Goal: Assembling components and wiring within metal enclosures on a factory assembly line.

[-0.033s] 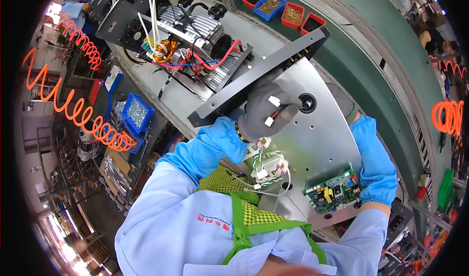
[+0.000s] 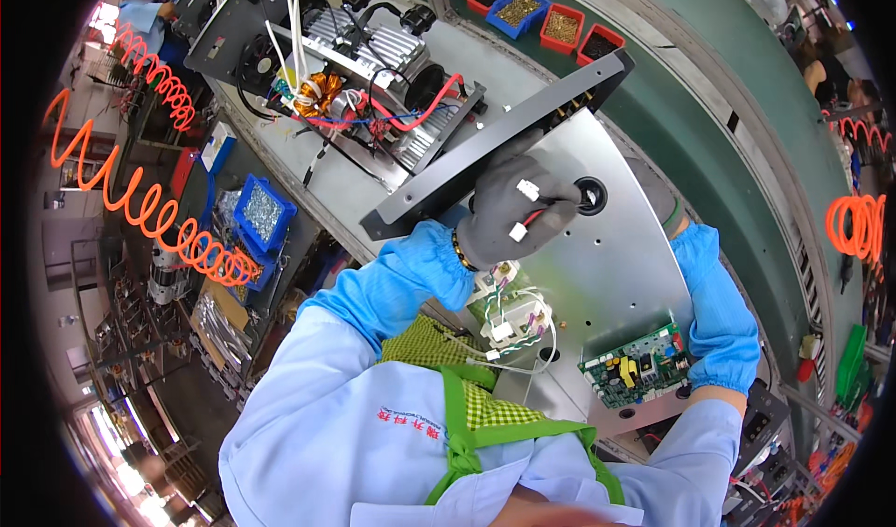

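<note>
My left hand (image 2: 509, 211), in a grey glove, is closed round a wire lead with white plugs (image 2: 528, 190); a short red and black stretch shows by the lower plug. Its fingertips lie beside a black round grommet (image 2: 590, 196) in a bare metal panel (image 2: 597, 256). My right hand (image 2: 665, 200), also gloved, reaches behind the panel's right edge, and its fingers are hidden. On the panel's lower part sit a green circuit board (image 2: 635, 366) and white connector blocks (image 2: 516, 326) with thin wires. A dark flanged plate (image 2: 509, 144) rises along the panel's far left side.
Beyond the plate, an open machine unit (image 2: 373, 79) with a copper coil and red cables stands on the bench. Red and blue screw bins (image 2: 516, 14) line the far edge. A blue bin (image 2: 263, 211) of small metal parts and orange coiled hoses (image 2: 140, 214) are at left.
</note>
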Available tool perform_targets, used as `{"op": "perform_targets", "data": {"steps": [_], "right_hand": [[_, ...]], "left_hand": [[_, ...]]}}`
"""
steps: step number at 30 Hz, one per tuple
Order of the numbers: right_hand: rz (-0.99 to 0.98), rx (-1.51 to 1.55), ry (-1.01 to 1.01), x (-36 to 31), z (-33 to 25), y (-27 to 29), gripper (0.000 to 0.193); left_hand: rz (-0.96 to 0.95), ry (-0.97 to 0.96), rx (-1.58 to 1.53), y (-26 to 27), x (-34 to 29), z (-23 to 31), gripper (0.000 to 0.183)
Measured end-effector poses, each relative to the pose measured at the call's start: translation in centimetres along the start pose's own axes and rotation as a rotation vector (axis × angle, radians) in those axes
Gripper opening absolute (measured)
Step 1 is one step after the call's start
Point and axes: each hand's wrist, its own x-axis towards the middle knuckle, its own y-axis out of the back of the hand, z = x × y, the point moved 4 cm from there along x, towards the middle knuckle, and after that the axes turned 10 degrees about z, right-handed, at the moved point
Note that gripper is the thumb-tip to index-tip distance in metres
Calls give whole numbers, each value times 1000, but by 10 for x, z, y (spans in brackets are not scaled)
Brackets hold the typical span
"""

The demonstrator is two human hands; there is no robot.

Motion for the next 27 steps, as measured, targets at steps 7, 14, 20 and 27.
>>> {"op": "perform_targets", "data": {"steps": [7,14,20,27], "right_hand": [[90,-10,-63,0,-10,2,41],[-60,163,-379,16,18,9,43],[-30,200,-405,-16,33,35,47],[19,-171,-135,-3,-2,23,46]], "left_hand": [[-16,8,254,-25,11,17,40],[-10,-9,321,-14,-3,7,26],[-36,-51,222,-27,9,11,23],[-75,-90,246,-30,8,13,24]]}}
